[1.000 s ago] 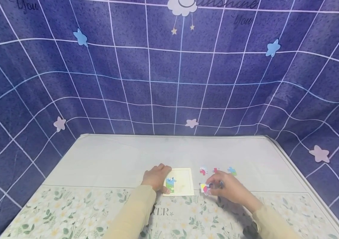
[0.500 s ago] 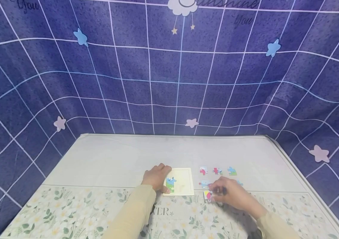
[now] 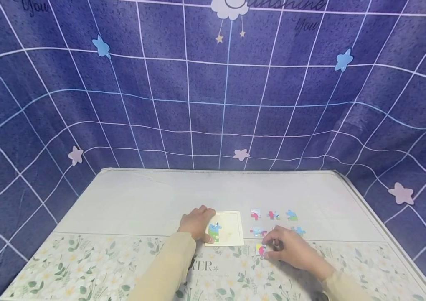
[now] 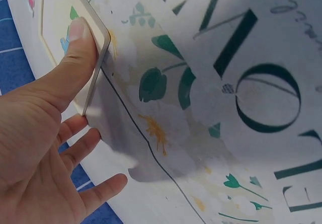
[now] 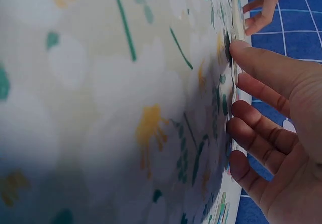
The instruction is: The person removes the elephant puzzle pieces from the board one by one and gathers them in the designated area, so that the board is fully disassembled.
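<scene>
In the head view my left hand (image 3: 196,225) grips the left side of a pale, shallow puzzle tray (image 3: 232,240). Its thumb (image 4: 76,45) lies over the tray's rim in the left wrist view, the other fingers at and past the edge. Joined blue and green puzzle pieces (image 3: 214,232) fill part of the tray's left side. Right of the tray, my right hand (image 3: 288,246) pinches a yellow, pink and white puzzle piece (image 3: 260,250) at its right edge, between thumb and index finger, close over the table. In the right wrist view the fingertips are low at the cloth.
Beyond the right hand lie loose puzzle pieces: a pink-and-white piece (image 3: 255,215), a red one (image 3: 273,215), a blue-green one (image 3: 291,215), and blue ones (image 3: 259,231) nearer, partly hidden by the hand. A floral cloth (image 3: 96,267) covers the table front; a blue curtain (image 3: 205,117) hangs behind.
My right hand has moved a little toward the front edge with the yellow and pink puzzle piece, uncovering loose pieces behind it. The left hand and tray have stayed put.
</scene>
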Demonstrator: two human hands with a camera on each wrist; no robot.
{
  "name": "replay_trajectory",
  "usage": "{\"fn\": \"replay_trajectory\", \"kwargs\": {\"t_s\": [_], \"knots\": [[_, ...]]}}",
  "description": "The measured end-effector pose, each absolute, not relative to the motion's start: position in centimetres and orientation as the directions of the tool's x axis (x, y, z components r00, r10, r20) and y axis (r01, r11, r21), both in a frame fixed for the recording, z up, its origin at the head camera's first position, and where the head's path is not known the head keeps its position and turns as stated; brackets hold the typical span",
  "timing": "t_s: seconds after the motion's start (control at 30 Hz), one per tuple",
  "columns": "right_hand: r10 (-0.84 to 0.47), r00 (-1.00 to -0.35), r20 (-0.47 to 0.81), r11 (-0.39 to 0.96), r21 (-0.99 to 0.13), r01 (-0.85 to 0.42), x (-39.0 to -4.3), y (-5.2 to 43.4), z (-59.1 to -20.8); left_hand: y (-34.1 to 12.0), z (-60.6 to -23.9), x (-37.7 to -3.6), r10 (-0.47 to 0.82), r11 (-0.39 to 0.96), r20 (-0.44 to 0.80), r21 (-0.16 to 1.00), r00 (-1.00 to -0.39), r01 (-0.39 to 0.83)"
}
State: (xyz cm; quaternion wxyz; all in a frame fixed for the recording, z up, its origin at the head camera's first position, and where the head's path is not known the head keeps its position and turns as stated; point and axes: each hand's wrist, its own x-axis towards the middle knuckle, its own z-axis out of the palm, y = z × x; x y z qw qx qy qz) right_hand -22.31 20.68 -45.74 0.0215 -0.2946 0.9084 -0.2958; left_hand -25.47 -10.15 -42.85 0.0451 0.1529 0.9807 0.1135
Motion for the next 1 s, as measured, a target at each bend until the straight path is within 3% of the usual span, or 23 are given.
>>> {"fn": "replay_trajectory", "kwargs": {"t_s": [0.23, 0.57, 1.0], "knots": [[-0.519, -0.845, 0.128, 0.669, -0.554, -0.495, -22.4, 20.6, -45.8, -10.2, -43.0, -25.5, 0.311, 0.926, -0.052, 0.242, -0.949, 0.29], [-0.428, -0.876, 0.222, 0.641, -0.609, -0.467, -22.4, 20.1, -45.6, -10.1, -43.0, -25.5, 0.31, 0.925, -0.043, 0.246, -0.95, 0.291], [-0.375, -0.906, 0.199, 0.556, -0.733, -0.391, -23.0, 18.1, -45.0, -9.9, -42.5, -25.2, 0.295, 0.929, -0.056, 0.249, -0.954, 0.273]]}}
